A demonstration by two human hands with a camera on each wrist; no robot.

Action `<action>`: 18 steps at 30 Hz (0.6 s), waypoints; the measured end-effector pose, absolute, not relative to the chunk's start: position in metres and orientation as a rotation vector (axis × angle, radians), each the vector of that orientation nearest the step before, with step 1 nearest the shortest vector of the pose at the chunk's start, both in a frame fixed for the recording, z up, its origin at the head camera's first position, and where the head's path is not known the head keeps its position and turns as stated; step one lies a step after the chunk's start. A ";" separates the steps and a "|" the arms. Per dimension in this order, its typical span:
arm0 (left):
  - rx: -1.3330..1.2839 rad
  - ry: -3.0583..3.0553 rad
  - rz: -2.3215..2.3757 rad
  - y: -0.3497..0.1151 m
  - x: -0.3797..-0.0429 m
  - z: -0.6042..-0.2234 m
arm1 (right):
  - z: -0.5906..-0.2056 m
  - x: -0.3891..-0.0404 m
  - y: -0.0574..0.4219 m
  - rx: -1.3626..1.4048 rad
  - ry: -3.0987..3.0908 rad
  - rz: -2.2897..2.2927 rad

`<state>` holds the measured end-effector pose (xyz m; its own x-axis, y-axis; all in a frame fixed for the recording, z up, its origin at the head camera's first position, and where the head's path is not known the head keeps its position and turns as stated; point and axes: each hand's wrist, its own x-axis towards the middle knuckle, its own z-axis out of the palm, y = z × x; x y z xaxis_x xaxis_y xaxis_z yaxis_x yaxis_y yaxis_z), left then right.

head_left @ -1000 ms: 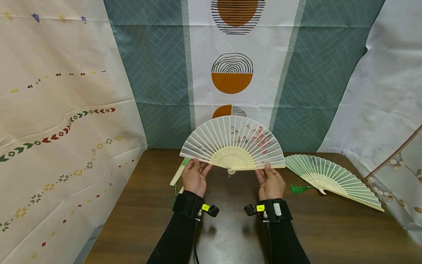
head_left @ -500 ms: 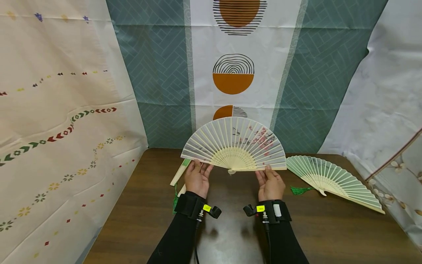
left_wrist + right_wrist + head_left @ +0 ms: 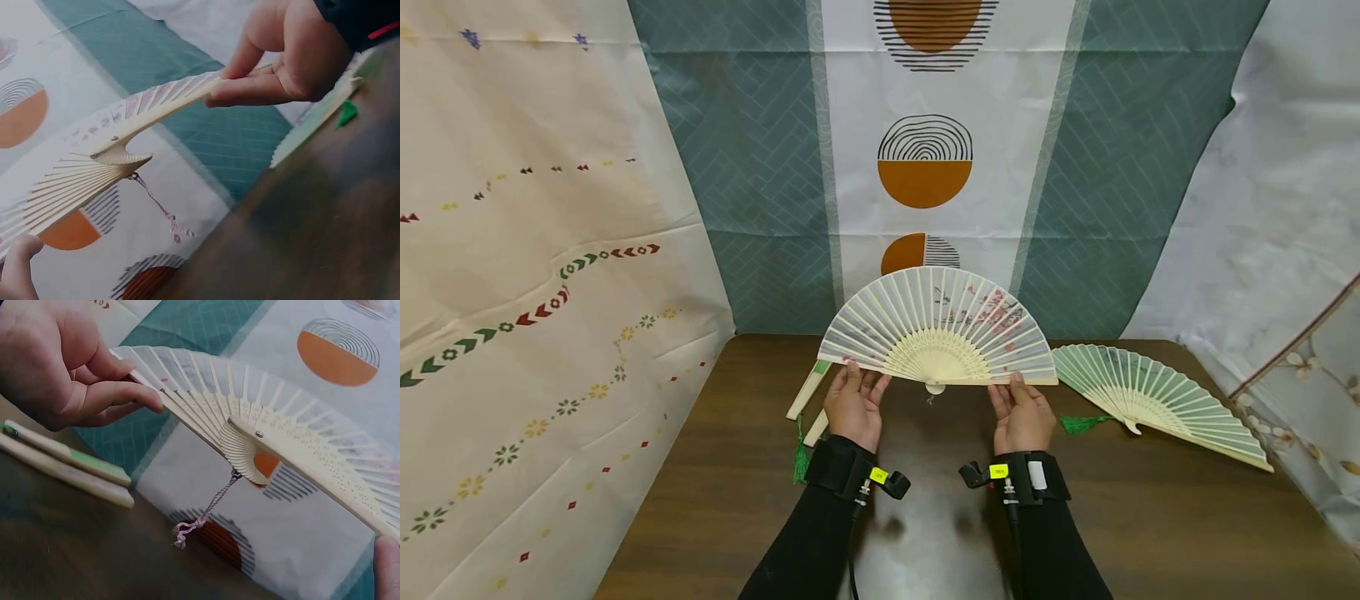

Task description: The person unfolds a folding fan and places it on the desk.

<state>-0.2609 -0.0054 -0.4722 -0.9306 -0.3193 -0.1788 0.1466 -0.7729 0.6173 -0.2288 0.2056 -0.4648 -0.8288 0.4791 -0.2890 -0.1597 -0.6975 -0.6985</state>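
Observation:
A white folding fan point(image 3: 936, 354) with red blossom print is spread in a half circle, raised over the table with its arc upward. My left hand point(image 3: 855, 407) pinches the left end stick between thumb and fingers, and my right hand point(image 3: 1025, 415) pinches the right one. The right wrist view shows the ribs fanned out from the rivet point(image 3: 259, 434), with a pale pink knotted cord point(image 3: 209, 512) hanging below it. In the left wrist view, only my left thumb point(image 3: 22, 262) shows at the lower left edge.
A spread green fan point(image 3: 1157, 404) with a green tassel point(image 3: 1081, 424) lies at the right of the brown table point(image 3: 715, 483). Two folded fans point(image 3: 69, 464) lie at the left, partly behind my left hand in the head view. Patterned cloths point(image 3: 760, 167) hang behind and beside the table.
Both hands and the white fan have shifted slightly to the right. The fan stays spread, still pinched at both ends; the head view has also moved a little.

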 end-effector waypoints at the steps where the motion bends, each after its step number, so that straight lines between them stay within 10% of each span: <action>1: 0.405 -0.917 -2.718 -0.002 -0.260 -0.474 | -0.466 -0.226 0.209 -0.655 -0.963 2.520; 18: 0.455 -1.580 -2.861 0.079 -0.224 -0.506 | -0.498 -0.098 0.320 -0.939 -0.874 2.454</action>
<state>-0.2243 0.0789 -0.5057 -0.9497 0.0053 -0.3131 -0.2678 -0.5317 0.8035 -0.0984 0.3202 -0.4977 -0.7090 0.5296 -0.4656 -0.1162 -0.7390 -0.6636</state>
